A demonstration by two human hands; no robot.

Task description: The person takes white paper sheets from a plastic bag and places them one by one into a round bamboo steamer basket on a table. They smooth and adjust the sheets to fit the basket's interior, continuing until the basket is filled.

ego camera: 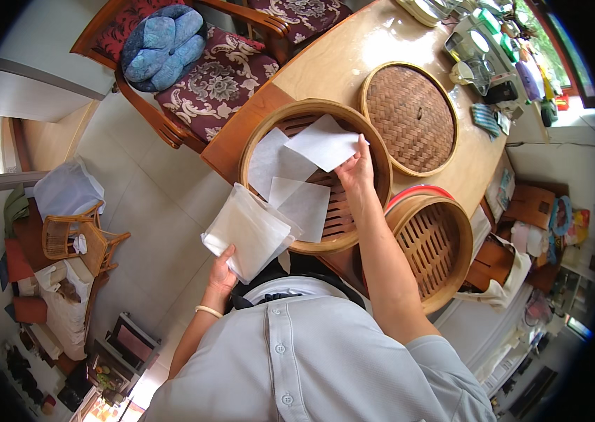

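Note:
My left hand (223, 270) grips a stack of thin white paper squares (250, 232) in a clear plastic bag, in front of the large bamboo steamer (246, 153). Over the steamer's far right part, my right hand (356, 164) holds one white paper square (323, 142) by its edge. Two more paper squares lie on the slatted base: one at the left (276, 161), one nearer me (302, 205), their edges overlapping. Bare slats show at the right and along the back. Behind my right hand is a round woven bamboo lid (408, 118).
A second bamboo steamer (429, 253) stands tilted at the right, against a red-rimmed round thing (418, 191). Bottles, glassware and a striped cloth (485, 121) line the table's (329, 68) far right edge. An armchair (218, 84) with a blue cushion (165, 47) stands at the far left.

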